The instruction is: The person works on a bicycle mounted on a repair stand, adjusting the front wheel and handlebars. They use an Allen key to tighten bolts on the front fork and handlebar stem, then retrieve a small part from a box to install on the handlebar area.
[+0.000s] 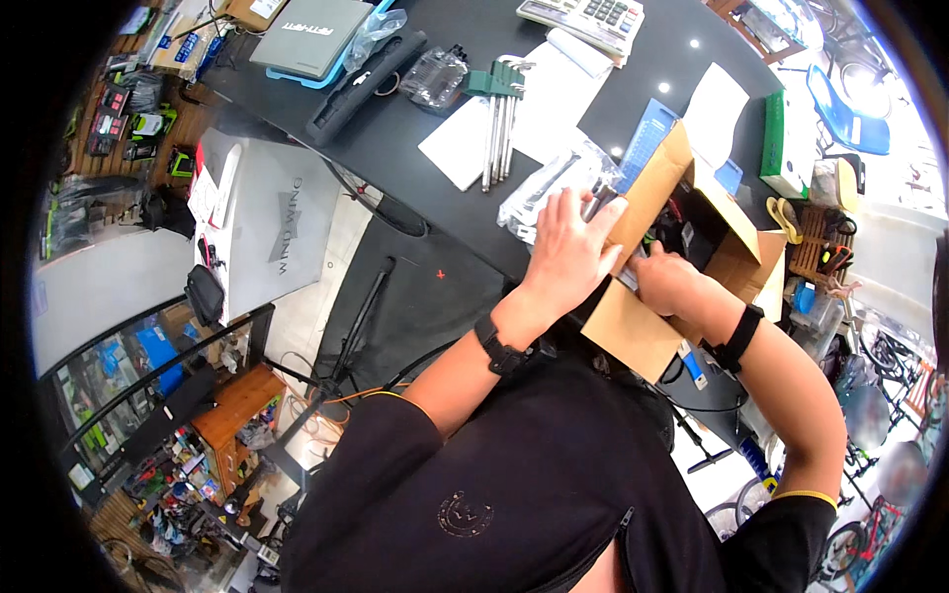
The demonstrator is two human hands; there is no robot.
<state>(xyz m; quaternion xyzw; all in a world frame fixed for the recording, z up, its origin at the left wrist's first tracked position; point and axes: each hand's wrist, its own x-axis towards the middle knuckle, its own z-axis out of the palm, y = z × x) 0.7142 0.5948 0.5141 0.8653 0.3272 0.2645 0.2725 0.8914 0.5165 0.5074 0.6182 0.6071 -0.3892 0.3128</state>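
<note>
My left hand (573, 242) lies palm down with its fingers spread, over the end of a clear plastic bag (534, 210) with grey parts in it. A small dark piece shows between its fingers, and its fingertips are beside the left flap of an open cardboard box (657, 183). My right hand (677, 284) reaches into the box from the near side, its fingers curled. Something pale shows by its fingertips, but the hand hides most of it. Dark items with a bit of red (676, 232) sit inside the box.
On the dark table (386, 148) are hex keys in a green holder (497, 79), white papers (583, 89), a calculator (590, 20), a blue ruled board (647, 138), a bagged black part (435, 77) and a grey case (311, 38). A green-and-white box (784, 148) stands right.
</note>
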